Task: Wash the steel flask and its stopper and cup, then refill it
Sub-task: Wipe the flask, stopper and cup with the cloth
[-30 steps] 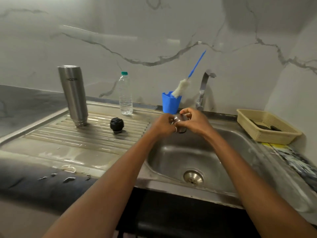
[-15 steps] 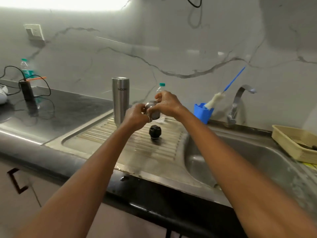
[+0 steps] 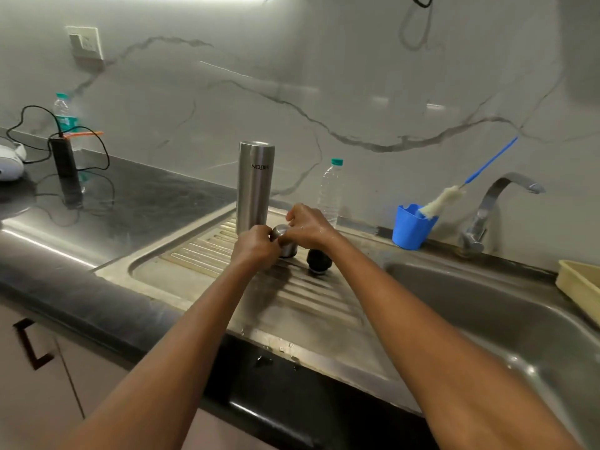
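Note:
The steel flask (image 3: 255, 186) stands upside down at the back of the ribbed drainboard (image 3: 305, 297). Just in front of it, the small steel cup (image 3: 286, 241) sits mouth down on the drainboard, held between both hands. My left hand (image 3: 256, 246) grips its near side and my right hand (image 3: 308, 227) curls over its top. The black stopper (image 3: 318, 262) rests on the drainboard right of the cup, partly behind my right wrist.
A clear water bottle (image 3: 331, 193) stands behind my right hand. A blue cup (image 3: 409, 228) holds a bottle brush (image 3: 441, 199) beside the tap (image 3: 487, 212). The sink basin (image 3: 506, 323) lies right, a yellow basket (image 3: 581, 287) at its edge. A black device with cables (image 3: 63, 157) sits far left.
Both hands carried the steel cup from over the sink leftward and lowered it onto the drainboard between the flask and the stopper. The view swung left.

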A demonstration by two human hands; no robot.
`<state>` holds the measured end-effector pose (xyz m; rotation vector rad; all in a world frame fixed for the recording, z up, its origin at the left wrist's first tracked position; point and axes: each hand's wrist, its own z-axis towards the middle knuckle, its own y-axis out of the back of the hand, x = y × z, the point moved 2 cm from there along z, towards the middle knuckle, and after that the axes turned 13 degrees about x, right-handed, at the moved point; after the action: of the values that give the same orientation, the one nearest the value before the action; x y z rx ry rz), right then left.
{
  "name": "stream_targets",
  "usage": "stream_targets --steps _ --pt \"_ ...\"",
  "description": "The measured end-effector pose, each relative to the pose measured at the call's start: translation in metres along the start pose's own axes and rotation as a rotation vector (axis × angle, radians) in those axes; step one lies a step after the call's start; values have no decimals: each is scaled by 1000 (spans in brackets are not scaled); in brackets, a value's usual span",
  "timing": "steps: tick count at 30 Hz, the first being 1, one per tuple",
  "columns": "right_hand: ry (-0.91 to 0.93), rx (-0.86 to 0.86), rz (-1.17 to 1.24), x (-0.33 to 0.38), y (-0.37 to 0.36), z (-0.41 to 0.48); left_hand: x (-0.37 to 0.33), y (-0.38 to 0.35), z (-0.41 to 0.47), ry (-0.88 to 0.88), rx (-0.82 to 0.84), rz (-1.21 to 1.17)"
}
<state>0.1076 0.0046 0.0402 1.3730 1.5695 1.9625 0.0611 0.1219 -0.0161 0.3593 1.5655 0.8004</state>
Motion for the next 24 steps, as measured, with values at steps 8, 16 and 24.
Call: stream_targets --steps 8,16,24 --pt "-20 21 -140 -4 -11 9 11 -12 5 14 11 10" --pt "-33 50 -188 5 -3 6 7 6 -6 141 -76 63" --pt "16 -73 -24 40 15 10 4 47 -12 199 -239 17"
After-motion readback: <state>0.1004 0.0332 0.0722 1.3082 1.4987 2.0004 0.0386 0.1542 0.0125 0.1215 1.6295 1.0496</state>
